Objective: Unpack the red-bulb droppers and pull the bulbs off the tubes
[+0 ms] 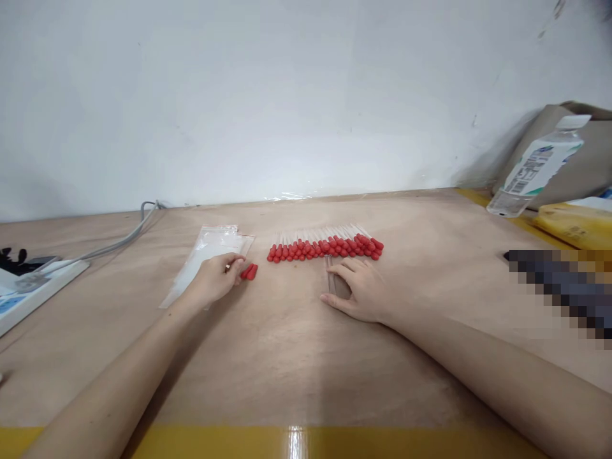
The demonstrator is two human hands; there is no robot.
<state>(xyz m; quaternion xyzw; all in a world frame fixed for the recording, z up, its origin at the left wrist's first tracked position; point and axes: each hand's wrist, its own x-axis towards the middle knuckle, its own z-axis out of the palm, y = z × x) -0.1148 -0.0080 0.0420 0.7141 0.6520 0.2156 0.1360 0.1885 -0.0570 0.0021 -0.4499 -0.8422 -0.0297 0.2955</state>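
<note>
My left hand is closed in a pinch beside a few small red rubber bulbs; one appears to be between the fingertips, though the fingers partly hide it. Under and behind that hand lie clear zip bags. My right hand rests on the table with thumb and fingers apart. Its index finger touches clear thin tubes lying upright in view, their lower part near the thumb. Just beyond, a long row of red-bulbed droppers lies with bulbs toward me and clear stems toward the wall.
A white power strip with a grey cable sits at left. On the right are a plastic bottle, a grey-brown bag, a yellow packet and a blurred-out dark object. Yellow tape runs along the front edge.
</note>
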